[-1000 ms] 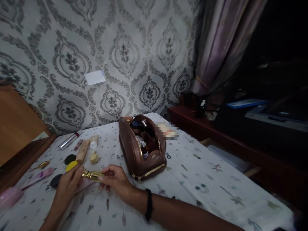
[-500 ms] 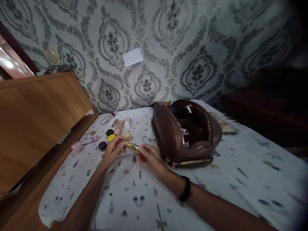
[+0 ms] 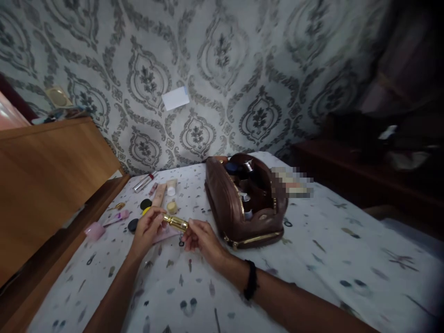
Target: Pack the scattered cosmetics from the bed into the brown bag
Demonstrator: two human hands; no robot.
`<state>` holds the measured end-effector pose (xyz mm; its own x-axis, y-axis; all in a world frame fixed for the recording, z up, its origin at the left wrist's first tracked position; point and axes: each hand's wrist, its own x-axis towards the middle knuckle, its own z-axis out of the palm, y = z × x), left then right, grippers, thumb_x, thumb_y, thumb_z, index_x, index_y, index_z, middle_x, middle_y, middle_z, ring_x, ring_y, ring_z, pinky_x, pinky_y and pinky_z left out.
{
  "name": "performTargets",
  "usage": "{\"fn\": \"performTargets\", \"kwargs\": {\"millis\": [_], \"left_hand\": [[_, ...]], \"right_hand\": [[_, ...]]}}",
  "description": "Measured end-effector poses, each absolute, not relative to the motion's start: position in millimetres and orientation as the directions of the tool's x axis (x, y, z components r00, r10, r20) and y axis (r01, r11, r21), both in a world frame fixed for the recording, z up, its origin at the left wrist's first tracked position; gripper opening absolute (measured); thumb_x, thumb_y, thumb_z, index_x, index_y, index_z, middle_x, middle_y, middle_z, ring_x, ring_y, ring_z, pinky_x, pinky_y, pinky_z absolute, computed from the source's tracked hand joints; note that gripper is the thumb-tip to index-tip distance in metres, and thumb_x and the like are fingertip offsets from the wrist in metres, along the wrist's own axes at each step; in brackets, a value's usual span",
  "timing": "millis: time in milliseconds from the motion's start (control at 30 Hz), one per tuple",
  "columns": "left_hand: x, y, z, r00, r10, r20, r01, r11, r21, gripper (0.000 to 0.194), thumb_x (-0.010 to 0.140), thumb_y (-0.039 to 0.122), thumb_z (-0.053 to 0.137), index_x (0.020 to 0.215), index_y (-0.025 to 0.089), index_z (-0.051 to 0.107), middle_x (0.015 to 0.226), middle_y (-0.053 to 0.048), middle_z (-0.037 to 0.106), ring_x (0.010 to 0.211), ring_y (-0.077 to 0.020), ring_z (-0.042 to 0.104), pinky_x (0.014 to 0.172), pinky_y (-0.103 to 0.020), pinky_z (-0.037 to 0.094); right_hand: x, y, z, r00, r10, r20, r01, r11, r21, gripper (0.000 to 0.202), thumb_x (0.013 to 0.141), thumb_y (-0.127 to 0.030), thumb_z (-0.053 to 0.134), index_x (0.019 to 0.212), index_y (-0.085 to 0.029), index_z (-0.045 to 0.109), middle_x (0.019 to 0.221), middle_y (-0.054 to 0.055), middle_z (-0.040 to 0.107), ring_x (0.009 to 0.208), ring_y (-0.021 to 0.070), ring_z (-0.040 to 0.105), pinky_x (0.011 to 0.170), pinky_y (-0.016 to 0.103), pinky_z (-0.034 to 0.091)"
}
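Note:
A shiny gold lipstick tube (image 3: pixel 176 223) is held level above the bed between both hands. My left hand (image 3: pixel 148 227) pinches its left end, and my right hand (image 3: pixel 204 240) has its right end between thumb and fingers. Right of my hands sits a brown leather makeup bag (image 3: pixel 222 203), unzipped, with several cosmetics inside. Behind my left hand lie a beige tube (image 3: pixel 159 195), a white-capped tube (image 3: pixel 171 187), a small cream-coloured jar (image 3: pixel 172 207), a dark round lid (image 3: pixel 145 203) and a yellow lid (image 3: pixel 146 210), partly hidden.
A pink jar (image 3: pixel 95 231) and a silver-and-red tube (image 3: pixel 143 183) lie toward the wooden board (image 3: pixel 52 180) on the left. Patterned wallpaper (image 3: pixel 194 55) rises behind the white printed sheet (image 3: pixel 312 277). Dark furniture (image 3: pixel 333 171) stands at the right.
The camera view has turned slightly right, so everything appears shifted left. Both hands keep hold of the gold lipstick tube in nearly the same pose.

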<state>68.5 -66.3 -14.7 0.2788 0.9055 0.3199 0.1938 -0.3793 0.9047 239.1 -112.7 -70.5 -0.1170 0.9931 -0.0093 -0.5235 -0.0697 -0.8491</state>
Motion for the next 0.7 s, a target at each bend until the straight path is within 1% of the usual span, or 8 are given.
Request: {"fn": "performTargets", "kwargs": {"millis": [200,367,467,567,700], "left_hand": [[69.6,-64.1,0.1,0.272,0.894,0.356,0.224,-0.419,0.880,0.040,0.083,0.055,0.066,0.092,0.016,0.063,0.065,0.002,0.057,0.054,-0.0100,0.048,0.048,-0.020,0.040],[77.8,-59.6,22.8,0.257,0.887,0.383,0.268,-0.447,0.853,0.040,0.084,0.055,0.066,0.096,0.017,0.062,0.065,0.003,0.057,0.054,-0.0109,0.049,0.048,-0.021,0.041],[92.5,-54.7,46.9,0.271,0.865,0.422,0.273,-0.490,0.828,0.038,0.085,0.053,0.065,0.099,0.018,0.062,0.068,0.002,0.059,0.056,-0.0110,0.050,0.050,-0.021,0.042],[117.0,-50.3,79.3,0.297,0.821,0.488,0.295,-0.564,0.771,0.035,0.086,0.051,0.064,0.099,0.019,0.062,0.073,0.002,0.060,0.057,-0.0102,0.051,0.053,-0.021,0.043],[161.9,-46.4,122.6,0.394,0.735,0.552,0.279,-0.668,0.690,0.033,0.085,0.049,0.064,0.097,0.018,0.063,0.073,0.001,0.061,0.063,-0.0130,0.056,0.053,-0.022,0.044]], "right_hand": [[234.7,-114.7,-75.8,-0.187,0.982,0.027,-0.469,-0.065,-0.881,0.079,0.064,-0.090,0.054,0.086,-0.014,0.059,0.060,-0.002,0.060,0.041,0.0088,0.054,0.038,0.020,0.031],[231.4,-117.8,-77.1,-0.245,0.969,0.037,-0.408,-0.068,-0.910,0.079,0.065,-0.091,0.050,0.081,-0.015,0.057,0.060,-0.003,0.058,0.040,0.0070,0.052,0.038,0.020,0.031],[230.4,-116.9,-77.5,-0.255,0.967,0.023,-0.389,-0.081,-0.918,0.075,0.069,-0.089,0.049,0.077,-0.015,0.057,0.058,-0.004,0.057,0.039,0.0058,0.050,0.038,0.019,0.029],[230.2,-116.5,-77.9,-0.259,0.966,0.013,-0.389,-0.092,-0.917,0.073,0.071,-0.087,0.051,0.077,-0.015,0.057,0.057,-0.004,0.056,0.038,0.0057,0.050,0.038,0.019,0.028],[232.3,-118.2,-76.4,-0.270,0.963,0.020,-0.374,-0.086,-0.923,0.067,0.076,-0.082,0.053,0.078,-0.015,0.057,0.058,-0.005,0.056,0.039,0.0051,0.049,0.039,0.019,0.028]]}}
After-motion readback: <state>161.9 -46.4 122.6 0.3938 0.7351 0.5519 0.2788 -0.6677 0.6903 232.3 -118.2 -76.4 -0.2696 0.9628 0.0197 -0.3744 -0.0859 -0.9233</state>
